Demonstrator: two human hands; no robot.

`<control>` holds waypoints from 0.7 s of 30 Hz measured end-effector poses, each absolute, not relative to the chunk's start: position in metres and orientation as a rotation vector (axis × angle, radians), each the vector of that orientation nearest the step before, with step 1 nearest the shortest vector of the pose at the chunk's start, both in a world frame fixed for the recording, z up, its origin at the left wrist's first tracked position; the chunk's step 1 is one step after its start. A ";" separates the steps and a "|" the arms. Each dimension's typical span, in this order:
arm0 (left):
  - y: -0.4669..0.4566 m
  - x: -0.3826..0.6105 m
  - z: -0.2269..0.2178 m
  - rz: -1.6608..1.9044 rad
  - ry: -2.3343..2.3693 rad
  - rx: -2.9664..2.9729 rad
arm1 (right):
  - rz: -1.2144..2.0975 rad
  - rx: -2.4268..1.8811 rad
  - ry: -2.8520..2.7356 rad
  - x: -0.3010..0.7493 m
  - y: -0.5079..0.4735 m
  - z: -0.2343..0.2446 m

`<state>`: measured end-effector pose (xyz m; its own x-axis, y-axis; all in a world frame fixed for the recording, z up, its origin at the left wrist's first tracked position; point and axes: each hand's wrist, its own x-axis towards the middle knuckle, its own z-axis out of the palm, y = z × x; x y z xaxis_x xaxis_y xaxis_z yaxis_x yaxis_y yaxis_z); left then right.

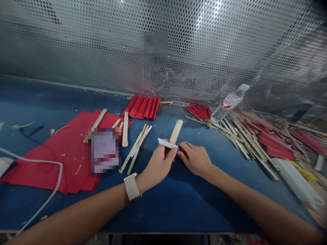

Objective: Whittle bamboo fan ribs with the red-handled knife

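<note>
Just right of the middle of the head view, my left hand (pixel 160 161) is closed around the lower end of a flat, pale bamboo strip (pixel 176 131), whose rounded end points away from me. A utility knife (pixel 166 143) is gripped by its red handle in my right hand (pixel 195 158). Its blade lies across the strip and points left, with my left thumb at the blade's base. My fingers hide most of the handle and the strip's near end. Several thin bamboo sticks (pixel 136 146) lie left of my hands, beside a thicker bamboo piece (pixel 125 131).
Red paper sheets (pixel 68 149) and a white cable (pixel 60 170) lie on the blue table at left, near a blurred-out object (pixel 105 152). Pleated red paper (pixel 145 107) sits by the perforated metal panel (pixel 102 51). A tilted water bottle (pixel 230 102) and piled sticks (pixel 252 143) are at right.
</note>
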<state>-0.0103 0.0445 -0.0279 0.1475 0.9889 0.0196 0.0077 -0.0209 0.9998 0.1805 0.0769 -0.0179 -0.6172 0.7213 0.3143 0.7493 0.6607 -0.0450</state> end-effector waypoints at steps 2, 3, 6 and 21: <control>0.043 -0.010 -0.028 1.047 1.088 1.356 | -0.139 -1.118 -2.574 0.184 0.077 -0.022; 0.043 -0.010 -0.027 1.022 1.078 1.387 | -0.139 -1.096 -2.574 0.185 0.077 -0.023; 0.045 -0.012 -0.024 0.957 1.035 1.441 | -0.136 -1.066 -2.554 0.188 0.078 -0.027; 0.047 -0.014 -0.016 0.810 1.037 1.429 | 0.020 -1.067 -2.502 0.192 0.079 -0.027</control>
